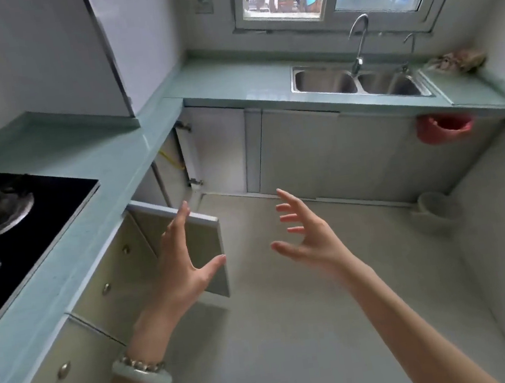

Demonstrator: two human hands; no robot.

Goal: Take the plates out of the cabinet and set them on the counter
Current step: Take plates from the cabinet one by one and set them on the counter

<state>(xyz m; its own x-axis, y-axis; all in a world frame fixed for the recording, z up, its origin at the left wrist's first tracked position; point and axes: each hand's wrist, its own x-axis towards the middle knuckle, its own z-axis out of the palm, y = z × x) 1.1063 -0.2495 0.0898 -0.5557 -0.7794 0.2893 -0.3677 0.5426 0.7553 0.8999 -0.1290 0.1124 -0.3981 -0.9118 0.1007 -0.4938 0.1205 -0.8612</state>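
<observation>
no readable text, labels or signs

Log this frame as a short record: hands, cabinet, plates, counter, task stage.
left hand: open, fingers straight, in front of the open cabinet door; contact unclear
right hand: open, fingers spread, holding nothing
cabinet: door below the counter swung open; inside mostly hidden
plates: none in view
counter: teal; stove at left, sink at far right
stage: no plate on the visible counter
</observation>
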